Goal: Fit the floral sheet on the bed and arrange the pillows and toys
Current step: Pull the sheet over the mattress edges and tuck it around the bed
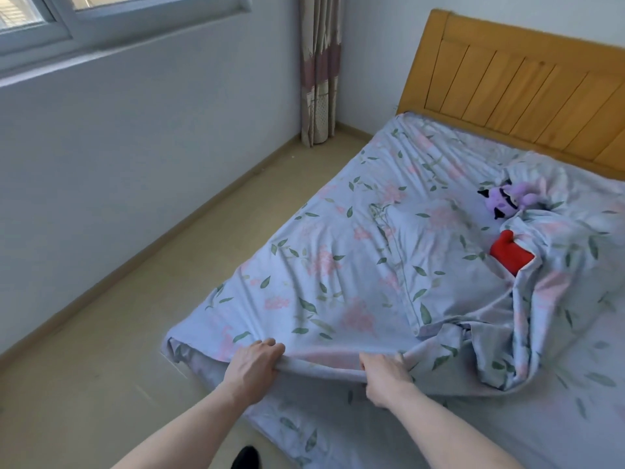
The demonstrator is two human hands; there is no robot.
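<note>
A pale blue floral sheet (341, 265) with pink flowers and green leaves lies spread over the bed, wrinkled and bunched at the right. My left hand (252, 367) and my right hand (384, 379) both grip its near edge, lifted slightly off the mattress near the bed's foot corner. A purple plush toy (504, 199) lies near the headboard, partly wrapped by folds. A red toy (510, 253) pokes out from under the bunched cloth just below it. A flat pillow shape (422, 252) in the same floral fabric lies mid-bed.
The wooden headboard (527, 93) stands at the upper right. Beige floor (118, 333) runs along the bed's left side up to the white wall with a window (67, 18). A striped curtain (319, 69) hangs in the corner. A dark shoe (247, 456) shows at the bottom.
</note>
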